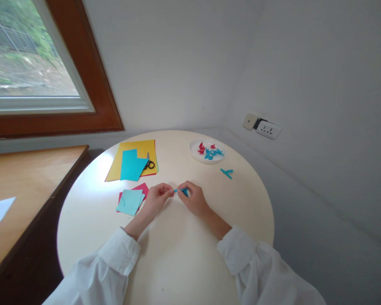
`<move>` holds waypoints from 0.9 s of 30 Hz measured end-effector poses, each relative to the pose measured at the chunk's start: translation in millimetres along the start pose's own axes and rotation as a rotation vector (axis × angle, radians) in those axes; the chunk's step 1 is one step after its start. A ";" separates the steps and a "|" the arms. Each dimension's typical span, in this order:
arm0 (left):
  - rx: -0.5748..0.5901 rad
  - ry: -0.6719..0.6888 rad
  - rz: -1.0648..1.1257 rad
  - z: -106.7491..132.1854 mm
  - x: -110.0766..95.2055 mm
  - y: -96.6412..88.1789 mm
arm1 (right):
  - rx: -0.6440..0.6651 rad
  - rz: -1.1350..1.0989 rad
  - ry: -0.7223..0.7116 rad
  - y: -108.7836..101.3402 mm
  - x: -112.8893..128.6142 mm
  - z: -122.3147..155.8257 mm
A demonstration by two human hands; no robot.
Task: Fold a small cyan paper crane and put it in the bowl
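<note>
Both hands meet over the middle of a round cream table (178, 254). My left hand (158, 198) and my right hand (193, 198) pinch a small folded piece of blue paper (181, 191) between their fingertips, one at each end. Left of my left hand lies a small stack of light blue and red paper squares (130, 201). A folded blue paper figure (227, 173) lies on the table beyond my right hand.
A white dish (197, 153) at the far side holds several small red and blue folded figures. Yellow and blue sheets (131, 163) lie at the far left with black-handled scissors (150, 163) on them. A wooden sill (25, 178) runs along the left, a wall socket (268, 129) at right.
</note>
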State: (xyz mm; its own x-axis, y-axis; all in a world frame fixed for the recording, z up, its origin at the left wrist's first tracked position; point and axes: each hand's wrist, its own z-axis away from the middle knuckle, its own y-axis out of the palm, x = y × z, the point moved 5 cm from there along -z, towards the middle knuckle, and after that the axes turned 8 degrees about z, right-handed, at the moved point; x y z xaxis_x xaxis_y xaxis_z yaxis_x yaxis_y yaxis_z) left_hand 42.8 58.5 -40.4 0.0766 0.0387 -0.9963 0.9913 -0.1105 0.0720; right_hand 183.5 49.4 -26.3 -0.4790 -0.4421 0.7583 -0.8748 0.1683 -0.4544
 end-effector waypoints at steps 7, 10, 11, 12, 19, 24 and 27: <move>-0.005 0.001 -0.006 1.2 -2.0 0.5 | -0.018 -0.026 0.004 -0.8 0.3 -0.1; -0.013 0.001 -0.009 1.5 -2.2 0.7 | -0.016 -0.022 0.007 -0.7 1.6 -0.1; -0.017 0.002 -0.011 1.6 -2.2 0.7 | -0.017 -0.021 0.008 -0.7 2.0 -0.1; -0.021 0.001 -0.012 1.6 -2.3 0.7 | -0.018 -0.020 0.009 -0.8 2.2 -0.1; -0.024 -0.008 0.004 2.2 -3.0 1.1 | -0.016 -0.032 0.021 -1.1 -0.3 0.1; -0.019 -0.011 0.028 1.7 -0.4 -0.2 | -0.018 -0.034 0.017 -0.5 -3.0 0.1; -0.018 -0.008 0.060 1.7 -0.9 -0.3 | -0.026 -0.038 0.010 0.0 -3.4 -0.1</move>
State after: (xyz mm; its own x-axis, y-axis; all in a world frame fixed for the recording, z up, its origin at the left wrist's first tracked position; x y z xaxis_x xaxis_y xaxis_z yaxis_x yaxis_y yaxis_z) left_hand 42.2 56.9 -39.6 0.1351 0.0247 -0.9905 0.9867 -0.0944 0.1323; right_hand 185.2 51.0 -28.9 -0.4461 -0.4395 0.7796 -0.8938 0.1741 -0.4133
